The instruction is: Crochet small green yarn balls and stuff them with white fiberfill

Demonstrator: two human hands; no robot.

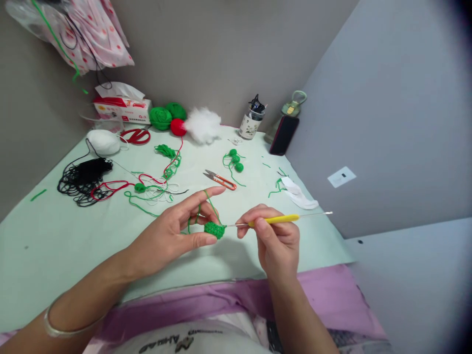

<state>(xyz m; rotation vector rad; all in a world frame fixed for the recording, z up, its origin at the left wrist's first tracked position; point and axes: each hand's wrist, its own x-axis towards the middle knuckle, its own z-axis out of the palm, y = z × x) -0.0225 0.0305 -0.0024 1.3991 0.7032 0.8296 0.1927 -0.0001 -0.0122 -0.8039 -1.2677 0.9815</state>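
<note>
A small green crochet piece (214, 230) is pinched between the thumb and fingers of my left hand (184, 223). Green yarn (209, 200) runs from the piece up over my raised left index finger and around the other fingers. My right hand (275, 238) grips the yellow handle of a crochet hook (275, 220). The hook's thin metal shaft points left, and its tip meets the right edge of the green piece; the exact loop is too small to make out. Orange thread snips (221, 180) lie on the table just beyond my hands.
Three small green balls (236, 160) lie farther back. Left are black yarn (86, 179), white yarn (104, 141), red scissors (135, 136) and tangled strands. Along the wall stand a tissue box (123, 109), green yarn balls (161, 118), stuffing (204, 125), a pen cup (250, 124) and a phone (283, 135).
</note>
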